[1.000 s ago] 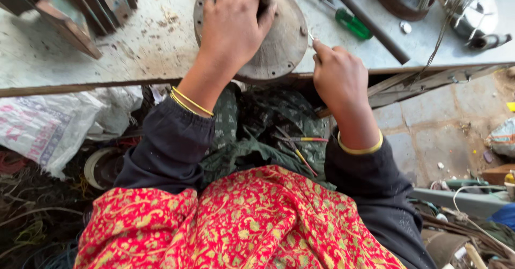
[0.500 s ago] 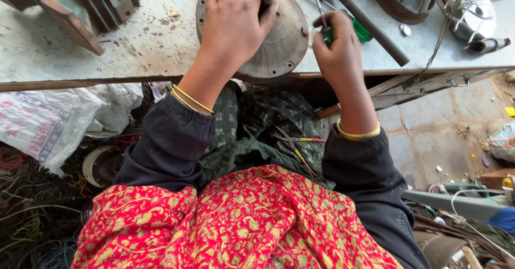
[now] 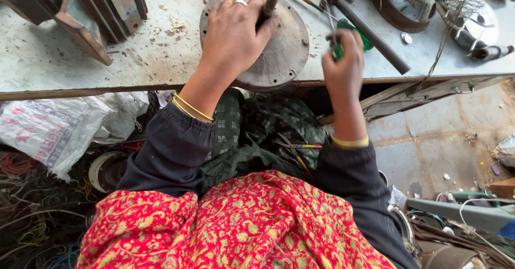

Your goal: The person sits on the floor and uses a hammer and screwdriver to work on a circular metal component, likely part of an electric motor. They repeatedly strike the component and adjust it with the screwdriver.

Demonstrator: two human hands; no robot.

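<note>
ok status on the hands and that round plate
Left hand flat on round metal plate, by its shaft. Right hand closed on green-handled screwdriver. Hammer lies just beyond on the bench.

A repair workshop, rough and well used. The metal bench (image 3: 134, 60) is scratched and littered with filings; a finned motor housing (image 3: 91, 6) stands far left, a hammer (image 3: 365, 25) and wire coils (image 3: 461, 11) lie far right. Under the bench, tangled wires (image 3: 32, 220) and a plastic sack (image 3: 48, 129) pile up on the left. Stone paving (image 3: 429, 151) shows to the right, scattered with scrap.
</note>
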